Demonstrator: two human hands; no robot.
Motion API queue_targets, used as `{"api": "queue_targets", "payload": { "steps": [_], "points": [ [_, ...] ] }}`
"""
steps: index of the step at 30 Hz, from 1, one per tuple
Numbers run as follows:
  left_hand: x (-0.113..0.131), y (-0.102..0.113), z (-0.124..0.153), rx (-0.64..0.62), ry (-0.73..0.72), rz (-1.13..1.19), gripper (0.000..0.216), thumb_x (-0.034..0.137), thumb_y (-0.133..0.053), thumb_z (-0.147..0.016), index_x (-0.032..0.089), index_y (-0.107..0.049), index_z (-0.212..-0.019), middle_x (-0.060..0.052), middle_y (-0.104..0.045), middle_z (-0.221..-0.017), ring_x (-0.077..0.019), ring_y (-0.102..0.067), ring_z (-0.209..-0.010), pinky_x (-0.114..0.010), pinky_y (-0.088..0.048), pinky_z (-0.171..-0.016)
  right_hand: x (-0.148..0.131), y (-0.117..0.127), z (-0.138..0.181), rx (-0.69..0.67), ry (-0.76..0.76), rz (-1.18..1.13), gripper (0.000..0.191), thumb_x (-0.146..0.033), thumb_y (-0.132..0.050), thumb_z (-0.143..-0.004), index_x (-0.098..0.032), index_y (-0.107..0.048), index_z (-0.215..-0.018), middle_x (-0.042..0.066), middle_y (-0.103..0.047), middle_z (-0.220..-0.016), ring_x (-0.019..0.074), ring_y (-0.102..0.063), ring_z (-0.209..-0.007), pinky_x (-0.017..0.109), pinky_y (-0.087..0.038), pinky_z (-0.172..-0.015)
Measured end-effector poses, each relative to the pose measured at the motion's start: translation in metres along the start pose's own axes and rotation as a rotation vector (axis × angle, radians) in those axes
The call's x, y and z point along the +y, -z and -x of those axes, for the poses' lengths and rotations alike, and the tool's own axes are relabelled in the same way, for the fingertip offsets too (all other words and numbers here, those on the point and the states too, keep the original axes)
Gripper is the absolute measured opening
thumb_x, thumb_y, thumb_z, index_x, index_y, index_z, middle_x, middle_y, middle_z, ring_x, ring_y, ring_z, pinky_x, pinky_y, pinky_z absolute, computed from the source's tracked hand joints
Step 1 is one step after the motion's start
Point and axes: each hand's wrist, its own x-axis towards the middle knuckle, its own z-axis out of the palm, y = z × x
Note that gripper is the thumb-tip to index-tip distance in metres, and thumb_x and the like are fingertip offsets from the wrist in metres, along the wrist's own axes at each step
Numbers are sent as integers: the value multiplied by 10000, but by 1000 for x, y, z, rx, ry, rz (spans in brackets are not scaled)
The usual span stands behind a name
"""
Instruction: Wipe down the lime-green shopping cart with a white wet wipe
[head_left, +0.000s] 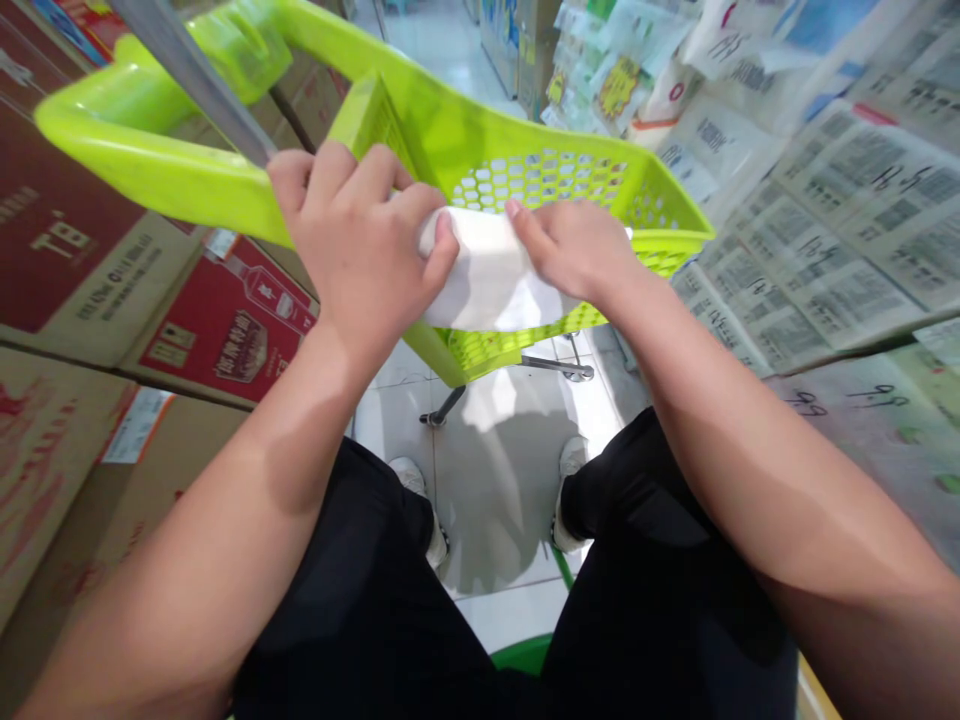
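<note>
A plain white, block-shaped packet (487,265), its exact kind unclear, is held between both hands in front of the bright green shopping cart (495,130). My left hand (367,225) is closed on the packet's left end, thumb on the near side and fingers curled over the top. A grey metal bar (195,75) runs from the upper left to behind these fingers; whether they touch it I cannot tell. My right hand (574,245) grips the packet's right end, thumb on top and the other fingers hidden behind or under it. Perforated walls of the cart's basket show behind the packet.
Stacked cartons (225,320) line the left side. Plastic-wrapped packs with handwritten numbers (847,230) fill the right. Cart wheels (577,372) rest on the tiled floor (495,480) ahead of my shoes. Something green (525,655) shows between my legs.
</note>
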Motion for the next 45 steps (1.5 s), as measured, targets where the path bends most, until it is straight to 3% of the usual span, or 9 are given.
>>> {"api": "queue_targets", "payload": {
  "steps": [3,6,14,20,26,31,35,40,45],
  "points": [
    [3,9,1,-58,-4,30,395,554,-497,-1089,393,-841,-1196,-101,-754,-1231,-451,-531,-1279,-680,-266,-1140,27,-2,-6,35,-127,26,893,-822,-192,-1128,-197,-819,-1013,204,-830,-1008,457,-761,-1133,552,-541,-939],
    [7,11,1,-68,-2,16,475,565,-432,-1124,345,-832,-1257,-115,-744,-1310,-448,-532,-1306,-681,-269,-1143,21,-3,-5,22,-143,43,850,-752,-199,-1161,-179,-820,-1068,202,-831,-1058,456,-748,-1187,566,-529,-999],
    [3,-5,-2,-3,41,70,406,575,-534,-1046,354,-836,-1203,-88,-741,-1291,-432,-494,-1296,-653,-189,-1163,-41,-2,7,99,224,102,802,-524,-56,-1199,-224,-799,-1232,169,-781,-1349,359,-661,-1299,512,-486,-1108],
    [-2,-6,1,64,-56,-118,461,514,-435,-1092,328,-848,-1175,-102,-762,-1162,-390,-559,-1196,-627,-301,-1072,8,-7,-1,80,15,34,821,-733,-167,-1166,-230,-808,-1069,153,-829,-1028,389,-745,-1102,506,-535,-944],
    [4,-8,1,63,-57,-145,480,508,-408,-1122,302,-811,-1281,-74,-767,-1192,-343,-567,-1196,-579,-296,-1064,41,-8,-2,103,-74,14,742,-699,-265,-1170,-217,-811,-1033,167,-823,-1004,439,-749,-1160,561,-534,-968],
    [9,-7,-1,115,-28,-104,630,554,-401,-1065,254,-658,-1555,-106,-760,-1235,-384,-575,-1181,-599,-294,-1052,-2,-4,13,67,73,-8,640,-568,-238,-1213,-222,-773,-1273,151,-825,-1253,403,-722,-1298,540,-505,-1085],
    [6,-5,-2,29,-6,-154,491,549,-412,-1083,318,-795,-1284,-93,-756,-1183,-388,-566,-1203,-596,-288,-1060,-36,-1,22,57,235,-62,551,-604,-335,-1192,-301,-646,-1531,99,-735,-1549,341,-649,-1432,471,-463,-1164],
    [-11,-9,-1,66,-53,-268,621,577,-268,-1132,305,-826,-1129,-101,-727,-1064,-349,-561,-1163,-607,-313,-1028,-9,-2,15,36,104,14,879,-816,-77,-1132,-278,-762,-1245,132,-839,-1256,357,-743,-1173,480,-520,-980],
    [-26,-16,-3,82,-4,-207,564,592,-329,-1124,299,-810,-1136,-78,-741,-1071,-330,-563,-1133,-592,-302,-1038,43,-4,5,40,-103,87,934,-844,-117,-1127,-204,-786,-1001,204,-832,-1087,411,-755,-1132,507,-516,-928]
  ]
}}
